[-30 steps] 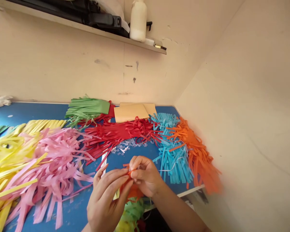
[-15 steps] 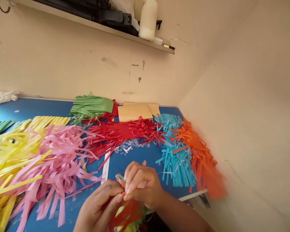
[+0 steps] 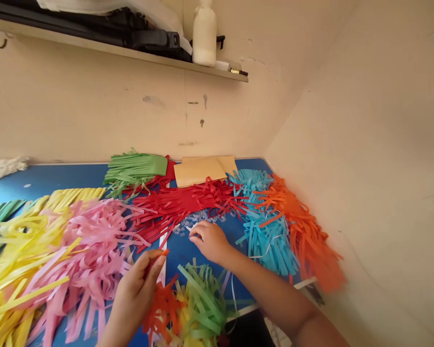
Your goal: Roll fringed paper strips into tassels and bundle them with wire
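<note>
My left hand (image 3: 142, 282) pinches the twisted end of an orange paper tassel (image 3: 163, 303), whose strips hang down below the fingers. My right hand (image 3: 210, 242) reaches over the blue table, with thumb and fingertips together at the near edge of a scatter of small clear pieces (image 3: 183, 225). What those fingertips hold, if anything, is too small to make out. Beneath the hands hang green tassels (image 3: 204, 294) and yellow strips (image 3: 186, 313) at the table's front edge, beside a thin white string (image 3: 233, 289).
Pink fringed paper (image 3: 90, 241) and yellow fringe (image 3: 18, 260) cover the left side. Red fringe (image 3: 184, 200), green fringe (image 3: 137, 166) and tan paper sheets (image 3: 200, 171) lie at the back. Blue (image 3: 267, 236) and orange fringe (image 3: 307, 226) lie right. Above is a shelf (image 3: 112, 50) with a white bottle (image 3: 204, 36).
My hands have parted. The right let go of the orange tassel and moved forward to the clear pieces; the left moved slightly left, keeping the tassel. The green and yellow strips show more fully.
</note>
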`<state>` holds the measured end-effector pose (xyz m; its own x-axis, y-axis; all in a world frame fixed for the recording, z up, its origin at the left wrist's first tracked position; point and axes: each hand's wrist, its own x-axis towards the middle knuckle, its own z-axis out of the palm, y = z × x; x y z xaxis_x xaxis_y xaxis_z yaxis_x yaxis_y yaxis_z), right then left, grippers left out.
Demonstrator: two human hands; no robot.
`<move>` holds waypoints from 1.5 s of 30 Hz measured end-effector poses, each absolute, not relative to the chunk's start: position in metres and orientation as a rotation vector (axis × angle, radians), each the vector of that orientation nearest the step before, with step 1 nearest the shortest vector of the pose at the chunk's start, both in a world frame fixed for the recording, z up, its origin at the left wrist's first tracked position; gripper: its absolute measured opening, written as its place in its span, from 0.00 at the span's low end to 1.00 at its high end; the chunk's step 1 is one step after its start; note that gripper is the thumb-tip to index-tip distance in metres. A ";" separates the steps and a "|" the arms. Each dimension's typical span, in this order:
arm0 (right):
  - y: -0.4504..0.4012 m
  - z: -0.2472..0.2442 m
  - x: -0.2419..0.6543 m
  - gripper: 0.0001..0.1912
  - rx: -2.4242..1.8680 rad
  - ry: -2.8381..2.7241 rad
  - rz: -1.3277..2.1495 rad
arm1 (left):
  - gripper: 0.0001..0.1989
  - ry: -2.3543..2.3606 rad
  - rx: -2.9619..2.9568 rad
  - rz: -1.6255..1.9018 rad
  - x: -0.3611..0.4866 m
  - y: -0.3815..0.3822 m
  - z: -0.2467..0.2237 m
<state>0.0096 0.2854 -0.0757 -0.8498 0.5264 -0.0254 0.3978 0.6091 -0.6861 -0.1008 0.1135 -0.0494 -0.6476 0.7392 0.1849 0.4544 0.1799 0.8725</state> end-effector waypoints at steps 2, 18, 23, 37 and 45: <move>0.276 -0.063 0.026 0.03 -0.676 -2.419 1.337 | 0.19 2.183 1.239 1.441 -0.093 0.120 -0.051; 0.252 -0.060 0.070 0.09 -0.707 -1.698 1.810 | 0.11 2.090 1.623 1.397 -0.069 0.141 -0.028; 0.252 -0.051 0.070 0.10 -0.736 -1.786 1.694 | 0.10 2.101 1.714 1.340 -0.068 0.139 -0.027; 0.255 -0.042 0.075 0.04 -0.667 -1.949 1.648 | 0.14 2.173 1.761 1.265 -0.068 0.136 -0.029; 0.254 -0.049 0.078 0.07 -0.638 -1.843 1.802 | 0.13 2.043 1.685 1.344 -0.065 0.139 -0.033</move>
